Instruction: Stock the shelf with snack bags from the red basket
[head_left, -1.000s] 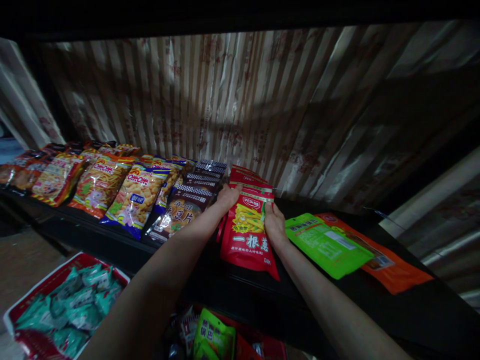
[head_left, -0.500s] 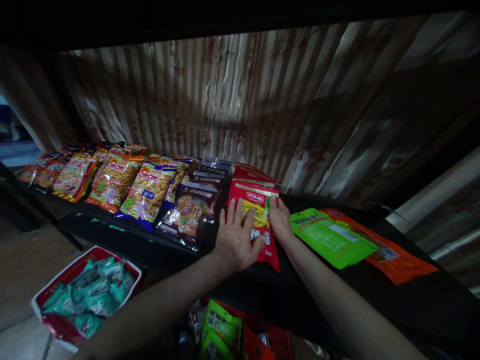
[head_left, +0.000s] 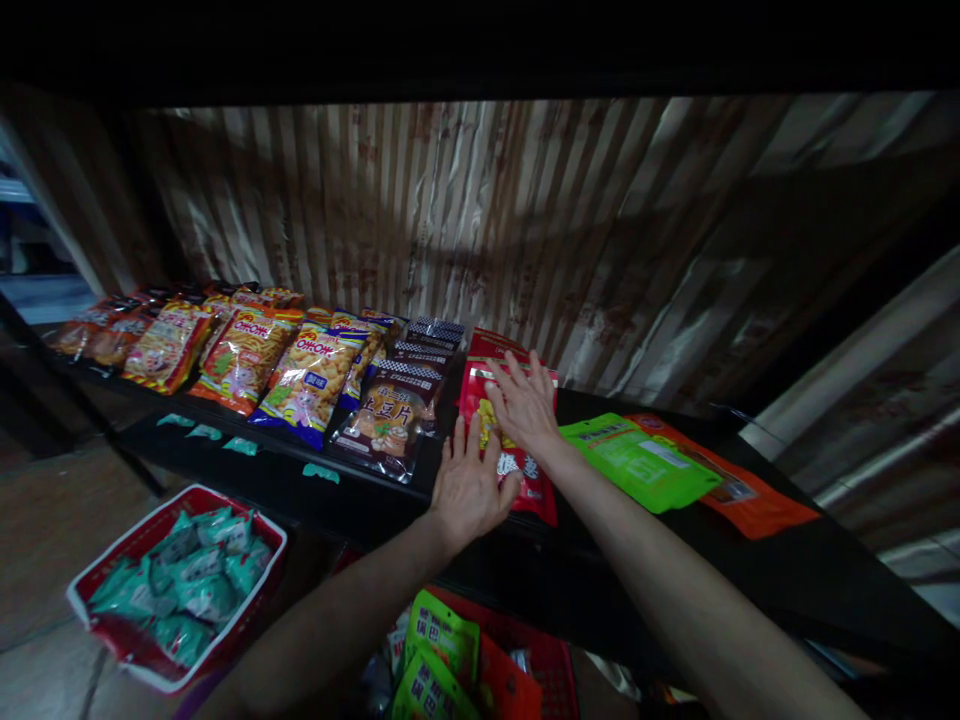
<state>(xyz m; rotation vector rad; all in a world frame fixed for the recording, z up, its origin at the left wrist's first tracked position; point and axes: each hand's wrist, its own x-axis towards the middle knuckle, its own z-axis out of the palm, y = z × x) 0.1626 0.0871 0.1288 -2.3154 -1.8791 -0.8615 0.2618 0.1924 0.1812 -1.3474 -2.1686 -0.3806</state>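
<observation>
A red snack bag point(head_left: 529, 485) lies on the black shelf, with another red bag point(head_left: 487, 343) behind it. My left hand point(head_left: 472, 492) rests on the front bag's lower left part, fingers stretched out. Over the upper part of the same bag lies my right hand point(head_left: 525, 408), its fingers spread and flat. The two hands hide much of the bag's front. Close on the left stand dark brown potato-chip bags point(head_left: 386, 420) in a row. To the right of my right forearm a green pouch point(head_left: 645, 462) lies partly over an orange pouch point(head_left: 772, 505).
Further left along the shelf point(head_left: 757, 575) stand yellow-and-blue snack bags point(head_left: 307, 385), orange-topped noodle snack bags point(head_left: 247, 355) and others. Below, a red-and-white basket point(head_left: 79, 590) holds teal packets. A red basket point(head_left: 559, 670) under the shelf holds green pouches point(head_left: 439, 640). Striped curtain hangs behind.
My right hand has moved from the red bag's right edge onto its top front. My left hand stays on the bag's lower left. The view has shifted slightly.
</observation>
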